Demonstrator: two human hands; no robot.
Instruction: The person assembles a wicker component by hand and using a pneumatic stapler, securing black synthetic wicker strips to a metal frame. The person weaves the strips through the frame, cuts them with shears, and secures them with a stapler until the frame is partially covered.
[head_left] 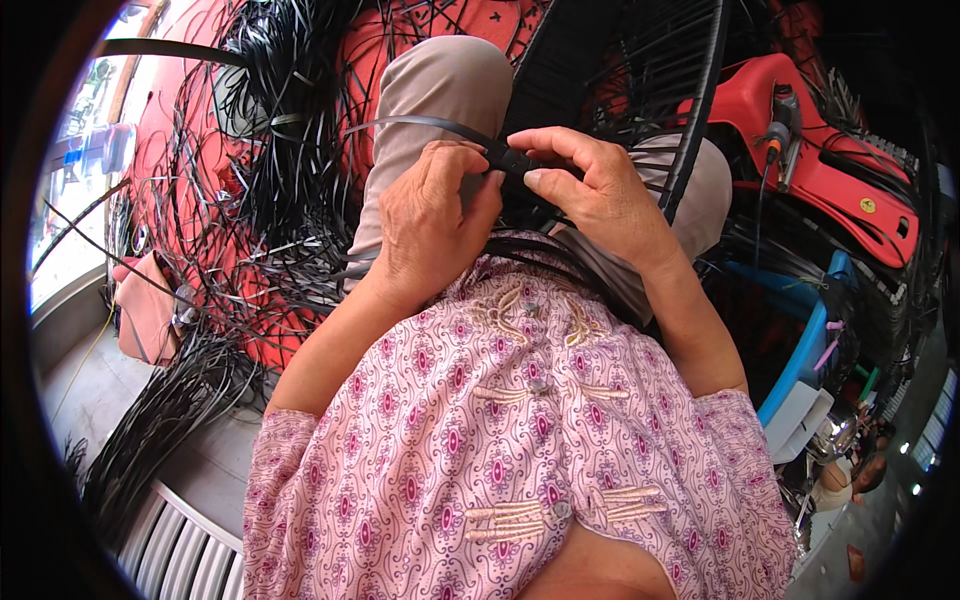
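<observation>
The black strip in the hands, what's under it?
Under the black strip lie knees in grey trousers. The left hand and right hand cover its middle.

A grey floor point(95, 385) carries a bundle of loose black strips point(165, 410) beside a red mat point(185, 170).

Left hand point(432, 225) and right hand point(600, 195) pinching a black strip point(420, 124) together over the knees, black woven frame point(650, 90) beside, loose black strips point(170, 410) on floor, red machine point(820, 150) at right
</observation>
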